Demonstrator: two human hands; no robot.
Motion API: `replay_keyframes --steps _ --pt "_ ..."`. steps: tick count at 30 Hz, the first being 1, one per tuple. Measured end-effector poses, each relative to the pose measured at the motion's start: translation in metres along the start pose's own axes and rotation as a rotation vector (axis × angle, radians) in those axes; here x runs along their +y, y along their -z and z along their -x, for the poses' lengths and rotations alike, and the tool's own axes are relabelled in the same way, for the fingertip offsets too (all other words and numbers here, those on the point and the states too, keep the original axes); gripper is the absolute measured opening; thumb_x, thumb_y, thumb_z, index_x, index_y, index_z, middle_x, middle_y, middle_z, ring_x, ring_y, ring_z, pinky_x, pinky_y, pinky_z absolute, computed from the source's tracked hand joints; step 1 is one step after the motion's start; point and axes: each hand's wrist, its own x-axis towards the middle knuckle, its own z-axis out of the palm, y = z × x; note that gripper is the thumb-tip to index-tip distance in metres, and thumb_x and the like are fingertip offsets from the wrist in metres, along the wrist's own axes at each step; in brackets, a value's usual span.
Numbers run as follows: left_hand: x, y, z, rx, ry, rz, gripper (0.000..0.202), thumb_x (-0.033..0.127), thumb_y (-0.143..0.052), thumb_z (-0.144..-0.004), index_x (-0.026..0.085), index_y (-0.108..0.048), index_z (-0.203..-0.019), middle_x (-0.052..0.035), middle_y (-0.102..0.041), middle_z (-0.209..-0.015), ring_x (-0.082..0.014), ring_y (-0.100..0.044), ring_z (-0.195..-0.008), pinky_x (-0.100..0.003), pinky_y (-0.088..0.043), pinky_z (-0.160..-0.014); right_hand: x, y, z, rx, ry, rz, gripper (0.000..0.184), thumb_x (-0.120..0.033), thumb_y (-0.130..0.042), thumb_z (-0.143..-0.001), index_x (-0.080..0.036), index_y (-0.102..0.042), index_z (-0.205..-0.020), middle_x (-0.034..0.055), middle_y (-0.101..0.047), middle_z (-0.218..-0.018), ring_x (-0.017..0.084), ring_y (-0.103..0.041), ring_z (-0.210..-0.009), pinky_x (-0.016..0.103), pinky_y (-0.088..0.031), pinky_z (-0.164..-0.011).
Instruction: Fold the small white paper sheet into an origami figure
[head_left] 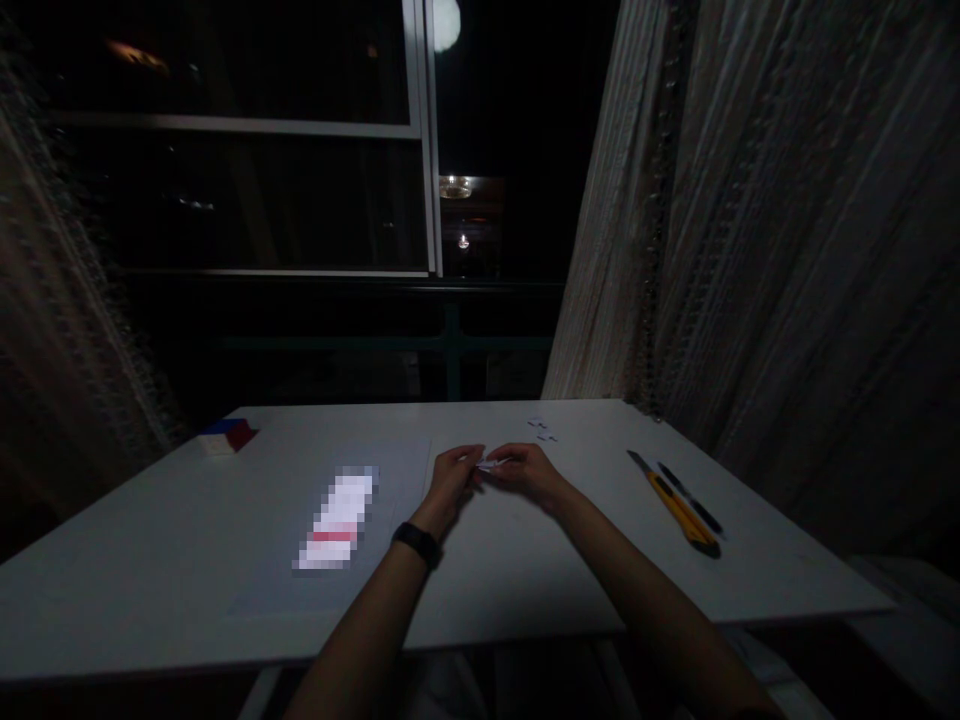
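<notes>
Both my hands meet over the middle of a white table (150, 580). My left hand (452, 480), with a black band on its wrist, and my right hand (529, 470) are closed in a pinch on a small white piece of paper (491, 464) held between them, just above the tabletop. Several small white paper bits (541, 429) lie on the table just beyond my right hand.
A yellow utility knife (675, 505) and a dark pen (690, 497) lie to the right. A white slip with a red band (337, 520) lies on a pale sheet (405, 470) to the left. A small red, white and blue block (225, 436) sits at the far left corner. Curtains hang either side of a dark window.
</notes>
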Motion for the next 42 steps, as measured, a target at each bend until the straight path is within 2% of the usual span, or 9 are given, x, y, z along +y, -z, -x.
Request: replay_keyframes --steps 4,8,15,23,27,31,33,37,42 --pt "0.005 -0.002 0.004 -0.029 -0.026 0.049 0.046 0.043 -0.069 -0.059 0.011 -0.066 -0.092 -0.0023 -0.059 -0.055 -0.0093 -0.050 -0.041 -0.018 -0.026 -0.034 0.001 0.003 -0.003 0.056 -0.014 -0.012 0.034 -0.028 -0.077 -0.048 -0.013 -0.069 -0.078 0.0037 -0.065 -0.063 0.013 -0.056 -0.054 0.028 -0.042 -0.056" --pt "0.009 -0.003 0.007 -0.049 -0.069 0.097 0.046 0.041 -0.070 -0.059 0.009 -0.066 -0.093 -0.0065 -0.064 -0.065 -0.0114 -0.055 -0.046 -0.018 -0.033 -0.035 0.004 0.007 -0.009 0.166 0.052 0.005 0.030 -0.027 -0.077 -0.045 -0.014 -0.070 -0.071 0.0038 -0.066 -0.063 0.014 -0.056 -0.057 0.030 -0.043 -0.060" --pt "0.006 -0.004 0.005 -0.121 -0.204 0.028 0.045 0.030 -0.073 -0.057 0.010 -0.066 -0.097 -0.0108 -0.068 -0.076 -0.0158 -0.061 -0.060 -0.023 -0.045 -0.050 0.003 0.006 -0.011 0.287 0.136 0.055 0.023 -0.024 -0.074 -0.046 -0.015 -0.069 -0.067 0.0035 -0.065 -0.063 0.016 -0.056 -0.059 0.031 -0.044 -0.060" --pt "0.006 -0.005 0.005 -0.037 -0.215 -0.001 0.033 0.023 -0.074 -0.054 0.011 -0.070 -0.084 -0.0115 -0.069 -0.076 -0.0185 -0.062 -0.065 -0.024 -0.045 -0.053 0.000 0.001 -0.009 0.220 0.180 0.055 0.039 -0.024 -0.076 -0.046 -0.018 -0.069 -0.084 0.0015 -0.064 -0.070 0.014 -0.056 -0.057 0.026 -0.043 -0.055" --pt "0.009 -0.004 0.008 -0.049 -0.230 -0.012 0.031 0.023 -0.073 -0.054 0.011 -0.070 -0.082 -0.0101 -0.069 -0.073 -0.0173 -0.061 -0.063 -0.024 -0.044 -0.053 0.001 0.002 -0.010 0.180 0.154 0.057 0.037 -0.025 -0.076 -0.046 -0.018 -0.070 -0.083 0.0030 -0.066 -0.068 0.015 -0.057 -0.057 0.028 -0.043 -0.056" --pt "0.010 -0.003 0.009 -0.065 -0.243 0.013 0.055 0.020 -0.072 -0.054 0.012 -0.062 -0.107 -0.0049 -0.067 -0.066 -0.0125 -0.057 -0.054 -0.021 -0.041 -0.049 0.004 0.004 -0.011 0.172 0.130 0.068 0.031 -0.026 -0.075 -0.049 -0.016 -0.072 -0.078 0.0046 -0.067 -0.066 0.016 -0.057 -0.059 0.031 -0.044 -0.060" --pt "0.009 -0.002 0.009 -0.078 -0.233 0.004 0.061 0.020 -0.072 -0.055 0.013 -0.059 -0.113 -0.0032 -0.066 -0.065 -0.0115 -0.055 -0.053 -0.020 -0.040 -0.048 0.005 0.004 -0.011 0.190 0.143 0.084 0.029 -0.025 -0.075 -0.048 -0.017 -0.072 -0.075 0.0048 -0.068 -0.067 0.017 -0.058 -0.061 0.032 -0.044 -0.061" --pt "0.008 -0.002 0.009 -0.096 -0.214 -0.036 0.044 0.022 -0.071 -0.055 0.010 -0.067 -0.097 -0.0064 -0.066 -0.068 -0.0133 -0.057 -0.057 -0.022 -0.041 -0.049 0.006 0.005 -0.012 0.183 0.144 0.075 0.027 -0.024 -0.076 -0.045 -0.018 -0.072 -0.072 0.0042 -0.068 -0.067 0.018 -0.059 -0.064 0.032 -0.044 -0.063" --pt "0.010 0.001 0.010 -0.074 -0.163 0.019 0.042 0.025 -0.075 -0.052 0.009 -0.070 -0.091 -0.0116 -0.069 -0.074 -0.0169 -0.059 -0.062 -0.024 -0.042 -0.052 0.002 0.002 -0.010 0.187 0.112 0.068 0.026 -0.026 -0.076 -0.046 -0.018 -0.073 -0.070 0.0046 -0.068 -0.068 0.018 -0.059 -0.065 0.032 -0.044 -0.064"
